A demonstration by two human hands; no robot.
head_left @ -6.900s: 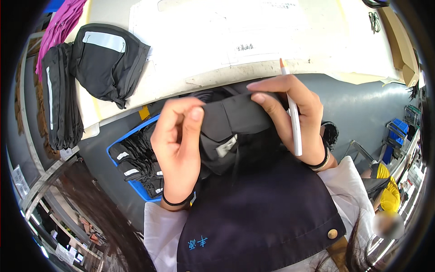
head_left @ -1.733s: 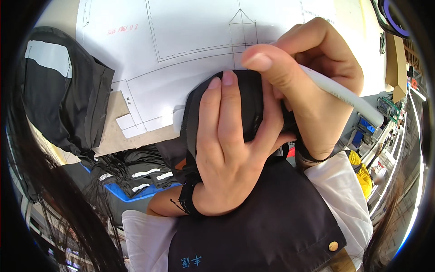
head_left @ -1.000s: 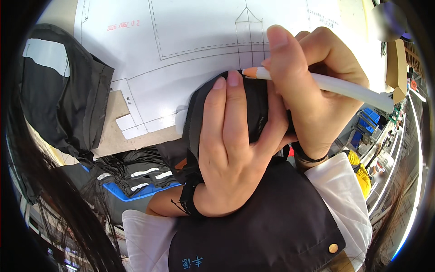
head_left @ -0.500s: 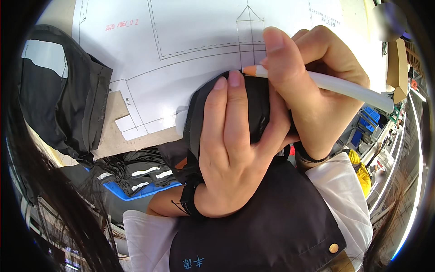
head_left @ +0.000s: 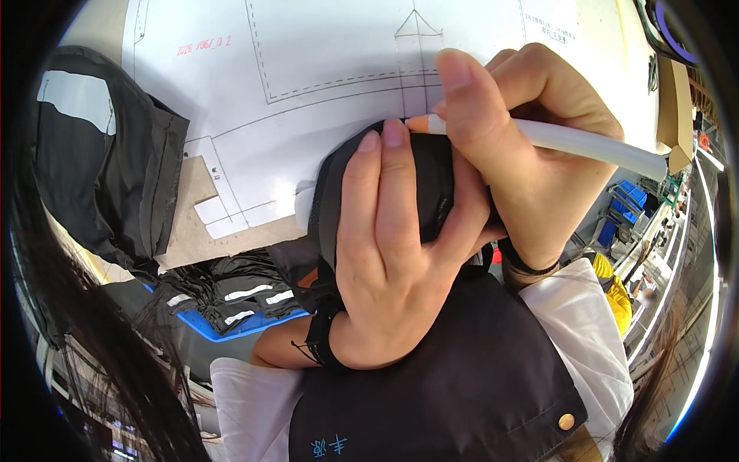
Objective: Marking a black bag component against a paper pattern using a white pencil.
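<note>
A white marking pencil with an orange-tan sharpened end is gripped in my right hand. Its tip touches, or almost touches, the upper edge of a black fabric piece, just beside my left fingertips. My left hand holds that fabric, two fingers stretched over its top and the thumb toward the right; the other fingers are hidden. Beneath and beyond the fabric lies a white paper pattern with solid and dashed lines. A narrow arrow-like shape drawn on it runs down to the pencil tip.
Another black fabric piece with a white patch lies at the table's left. Below the table edge, a blue bin holds several black pieces with white labels. A cardboard box stands at the right. My dark apron covers my lap.
Both hands, the pencil and the fabric have shifted very slightly left in the picture, as has the pattern. The pencil tip stays at the fabric edge. A purple-rimmed round thing shows more at upper right.
</note>
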